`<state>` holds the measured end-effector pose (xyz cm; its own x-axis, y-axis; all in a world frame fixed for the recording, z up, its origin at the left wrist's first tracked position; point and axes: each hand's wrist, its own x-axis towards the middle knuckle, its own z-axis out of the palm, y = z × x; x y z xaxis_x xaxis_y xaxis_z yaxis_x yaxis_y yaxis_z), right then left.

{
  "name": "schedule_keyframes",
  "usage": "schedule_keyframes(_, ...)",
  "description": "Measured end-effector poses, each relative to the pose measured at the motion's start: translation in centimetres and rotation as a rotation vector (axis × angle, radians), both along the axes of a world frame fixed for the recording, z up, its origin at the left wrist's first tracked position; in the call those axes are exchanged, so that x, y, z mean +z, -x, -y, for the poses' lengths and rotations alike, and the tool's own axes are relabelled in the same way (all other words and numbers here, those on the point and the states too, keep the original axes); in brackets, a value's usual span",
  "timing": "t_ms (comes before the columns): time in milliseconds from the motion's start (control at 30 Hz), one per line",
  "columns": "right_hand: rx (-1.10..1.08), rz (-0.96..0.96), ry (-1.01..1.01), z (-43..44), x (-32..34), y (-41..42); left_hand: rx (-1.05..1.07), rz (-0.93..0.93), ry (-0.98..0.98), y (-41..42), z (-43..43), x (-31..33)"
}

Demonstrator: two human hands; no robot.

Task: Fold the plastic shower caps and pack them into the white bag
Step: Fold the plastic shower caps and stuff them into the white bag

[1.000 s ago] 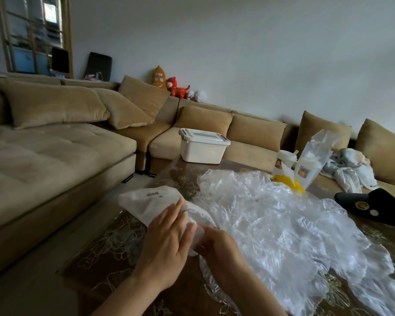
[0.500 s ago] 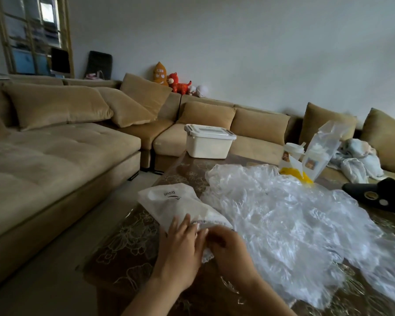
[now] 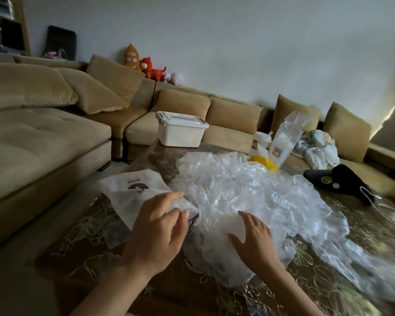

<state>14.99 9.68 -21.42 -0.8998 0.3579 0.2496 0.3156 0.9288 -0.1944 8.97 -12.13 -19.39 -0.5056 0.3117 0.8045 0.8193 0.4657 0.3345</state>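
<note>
A white bag (image 3: pixel 132 193) with dark printing lies flat on the patterned table (image 3: pixel 87 242), near its left edge. To its right spreads a big crumpled heap of clear plastic shower caps (image 3: pixel 255 197). My left hand (image 3: pixel 160 231) hovers over the bag's near end with fingers loosely spread, holding nothing. My right hand (image 3: pixel 253 240) lies with straight fingers on the near edge of the plastic heap, beside a smoother whitish patch.
A white lidded box (image 3: pixel 180 131) stands at the table's far end. Cups in a clear bag (image 3: pixel 281 142) and a black device (image 3: pixel 340 181) with a white cord sit at the back right. A tan sofa (image 3: pixel 43 137) wraps the left and far sides.
Both hands have come apart from the bag's mouth. The left hand lifted off the bag and the right hand moved right onto the plastic heap. The view swung left.
</note>
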Motion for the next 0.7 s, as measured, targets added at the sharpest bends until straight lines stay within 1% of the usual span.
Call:
schedule_keyframes(67, -0.003, -0.126, 0.039, -0.2, -0.1, -0.2, -0.044, -0.014, 0.063, -0.7, -0.7, -0.1)
schedule_keyframes(133, -0.003, -0.245, 0.192, -0.4, 0.3, -0.5, -0.087, 0.047, 0.122, -1.0, -1.0, -0.5)
schedule_keyframes(167, 0.005, -0.267, 0.276, -0.5, 0.6, -0.6, -0.097, 0.097, 0.153, -1.0, -1.2, -0.7)
schedule_keyframes(233, 0.017, -0.237, 0.403, -0.5, 1.4, -0.8, -0.106, 0.176, 0.187, -1.1, -1.5, -0.7)
schedule_keyframes(300, 0.004, -0.243, 0.458, -1.0, 1.9, -0.9, -0.101, 0.202, 0.218, -1.1, -2.1, -0.7)
schedule_keyframes(367, -0.03, -0.3, 0.496, -1.3, 2.3, -0.9, -0.102, 0.215, 0.26, -1.1, -2.8, -0.4)
schedule_keyframes(434, -0.079, -0.34, 0.592, -1.6, 2.5, -1.2, -0.121, 0.257, 0.263, -1.3, -3.7, -0.2)
schedule_keyframes(534, -0.099, -0.33, 0.697, -1.7, 2.6, -2.0, -0.137, 0.347, 0.213, -2.0, -4.9, -0.4)
schedule_keyframes(634, -0.01, -0.214, 0.808, -2.2, 3.0, -2.8, -0.156, 0.502, 0.059, -2.8, -6.2, 0.0)
schedule_keyframes(700, 0.038, -0.188, 0.918, -2.5, 3.5, -3.2, -0.176, 0.622, -0.049, -3.1, -6.7, 0.3)
